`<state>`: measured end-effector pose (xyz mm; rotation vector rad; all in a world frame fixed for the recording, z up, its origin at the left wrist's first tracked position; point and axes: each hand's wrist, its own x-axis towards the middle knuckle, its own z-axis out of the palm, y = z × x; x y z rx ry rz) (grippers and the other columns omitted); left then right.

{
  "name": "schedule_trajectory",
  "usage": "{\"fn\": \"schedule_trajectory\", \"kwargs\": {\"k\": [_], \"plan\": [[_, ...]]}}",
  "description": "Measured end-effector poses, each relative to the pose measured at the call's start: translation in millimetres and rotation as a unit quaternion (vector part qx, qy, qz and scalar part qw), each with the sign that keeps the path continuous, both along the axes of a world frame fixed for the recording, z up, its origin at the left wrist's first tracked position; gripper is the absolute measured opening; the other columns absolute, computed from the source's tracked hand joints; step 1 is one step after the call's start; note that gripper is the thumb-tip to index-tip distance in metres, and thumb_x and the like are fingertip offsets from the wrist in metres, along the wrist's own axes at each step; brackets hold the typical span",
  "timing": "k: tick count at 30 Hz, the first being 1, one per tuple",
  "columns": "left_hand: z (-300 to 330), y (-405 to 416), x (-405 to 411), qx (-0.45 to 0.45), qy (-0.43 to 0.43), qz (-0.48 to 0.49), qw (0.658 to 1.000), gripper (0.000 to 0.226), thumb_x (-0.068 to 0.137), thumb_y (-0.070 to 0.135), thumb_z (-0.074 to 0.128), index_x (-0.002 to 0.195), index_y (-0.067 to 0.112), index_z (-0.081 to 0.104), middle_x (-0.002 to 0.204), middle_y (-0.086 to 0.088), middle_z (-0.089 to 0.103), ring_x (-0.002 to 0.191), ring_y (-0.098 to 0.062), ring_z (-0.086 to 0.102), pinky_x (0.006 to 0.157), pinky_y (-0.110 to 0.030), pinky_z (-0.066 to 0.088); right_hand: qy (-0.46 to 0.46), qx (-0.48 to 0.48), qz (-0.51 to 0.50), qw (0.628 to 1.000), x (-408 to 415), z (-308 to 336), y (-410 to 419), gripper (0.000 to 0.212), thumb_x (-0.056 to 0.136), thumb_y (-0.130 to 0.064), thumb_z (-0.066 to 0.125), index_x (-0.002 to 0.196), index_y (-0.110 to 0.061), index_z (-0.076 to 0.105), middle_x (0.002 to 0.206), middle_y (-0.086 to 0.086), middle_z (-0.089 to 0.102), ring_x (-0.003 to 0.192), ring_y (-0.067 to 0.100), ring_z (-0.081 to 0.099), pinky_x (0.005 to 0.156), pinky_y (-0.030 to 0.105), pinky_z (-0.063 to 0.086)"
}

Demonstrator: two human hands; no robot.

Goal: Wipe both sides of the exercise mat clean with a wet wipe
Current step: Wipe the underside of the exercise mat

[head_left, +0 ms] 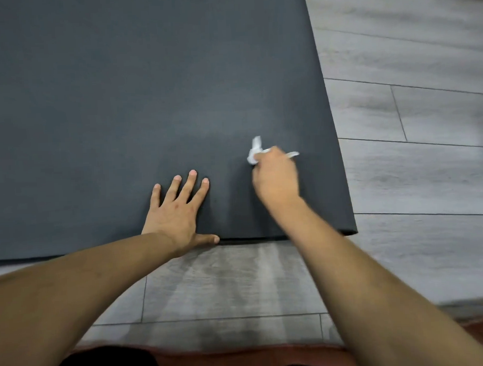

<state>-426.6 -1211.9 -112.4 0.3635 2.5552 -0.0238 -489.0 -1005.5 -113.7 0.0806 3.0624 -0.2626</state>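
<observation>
Right hand [276, 178] grips a crumpled white wipe [254, 152] on the dark mat [120, 91]; left hand [178, 210] presses flat, fingers spread, near the mat's edge. No readable writing.

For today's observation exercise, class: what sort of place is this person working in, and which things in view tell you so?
Probably an indoor room at home or in a gym: grey wood-look plank floor, a dark exercise mat laid flat on it, and a reddish rug edge nearest the person.

head cam | faces forward-down | near mat [147, 90] | edges perhaps blurred
</observation>
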Motion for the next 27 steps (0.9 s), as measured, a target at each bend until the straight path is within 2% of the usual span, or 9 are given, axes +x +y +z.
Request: {"fn": "schedule_trajectory", "kwargs": {"k": [3,5,8,11,15,18,22,24,27], "plan": [[2,-1,1,0.002,0.003,0.006,1.0,0.123,0.079,0.089,0.049,0.159,0.032,-0.025,0.168,0.003,-0.029,0.158,-0.026,-0.017,0.127,-0.056,-0.003,0.018,-0.081,0.125,0.989,43,2,-49,0.028,0.076,-0.004,0.068,0.102,-0.013,0.072,0.088,0.012,0.064,0.076,0.03,0.063,0.064,0.034,0.051],[2,-1,1,0.002,0.001,0.007,1.0,0.123,0.078,0.089,0.049,0.159,0.033,-0.025,0.168,0.003,-0.029,0.158,-0.026,-0.017,0.127,-0.056,-0.003,0.072,-0.053,0.191,0.977,43,3,-35,0.03,0.066,0.003,0.074,0.091,-0.012,0.072,0.082,0.013,0.063,0.067,0.032,0.063,0.055,0.033,0.051],[1,-1,1,0.0,0.001,0.005,1.0,0.123,0.079,0.089,0.049,0.159,0.033,-0.024,0.168,0.003,-0.029,0.158,-0.027,-0.017,0.127,-0.056,-0.003,0.123,0.039,0.168,0.977,24,7,31,0.051,0.062,0.015,0.067,0.106,-0.011,0.067,0.081,0.024,0.063,0.059,0.04,0.063,0.049,0.038,0.051],[1,-1,1,0.001,0.005,0.007,1.0,0.123,0.078,0.09,0.049,0.16,0.033,-0.024,0.169,0.003,-0.028,0.158,-0.027,-0.015,0.127,-0.057,-0.002,0.044,0.163,0.065,0.983,13,12,101,0.048,0.078,0.009,0.049,0.118,-0.011,0.066,0.096,0.023,0.063,0.082,0.041,0.063,0.075,0.046,0.052],[3,1,1,0.002,0.002,0.007,1.0,0.123,0.079,0.089,0.049,0.159,0.033,-0.024,0.169,0.002,-0.028,0.158,-0.028,-0.016,0.127,-0.056,-0.003,0.024,0.076,-0.109,0.991,16,5,69,0.048,0.087,0.0,0.048,0.128,-0.021,0.062,0.1,0.012,0.06,0.089,0.03,0.063,0.076,0.037,0.049],[5,1,0,0.004,-0.001,0.01,1.0,0.122,0.079,0.088,0.052,0.16,0.033,-0.021,0.169,0.003,-0.027,0.158,-0.027,-0.015,0.127,-0.056,-0.003,0.048,-0.041,-0.017,0.998,40,-4,-24,0.062,0.085,-0.004,0.054,0.143,-0.023,0.047,0.097,0.01,0.062,0.084,0.026,0.063,0.069,0.034,0.049],[4,0,1,0.015,0.0,0.01,1.0,0.117,0.08,0.084,0.053,0.162,0.034,-0.013,0.169,0.004,-0.026,0.159,-0.026,-0.013,0.127,-0.055,-0.002,0.046,-0.127,0.083,0.987,75,-3,-77,0.036,0.08,-0.004,0.063,0.115,-0.011,0.069,0.092,0.015,0.064,0.08,0.031,0.063,0.07,0.035,0.052],[3,-2,2,0.013,0.004,0.01,1.0,0.12,0.078,0.089,0.051,0.161,0.034,-0.017,0.169,0.004,-0.027,0.159,-0.026,-0.014,0.127,-0.055,-0.003,0.111,-0.083,0.123,0.983,70,1,-44,0.027,0.072,-0.001,0.065,0.096,-0.009,0.074,0.085,0.015,0.064,0.071,0.033,0.062,0.064,0.036,0.051],[2,-2,1,0.002,0.003,0.002,1.0,0.123,0.077,0.091,0.047,0.159,0.034,-0.024,0.168,0.003,-0.029,0.158,-0.027,-0.016,0.127,-0.056,-0.003,0.124,0.031,0.09,0.988,57,9,47,0.042,0.061,0.008,0.065,0.098,-0.009,0.073,0.077,0.018,0.063,0.063,0.034,0.062,0.059,0.039,0.055]]}}
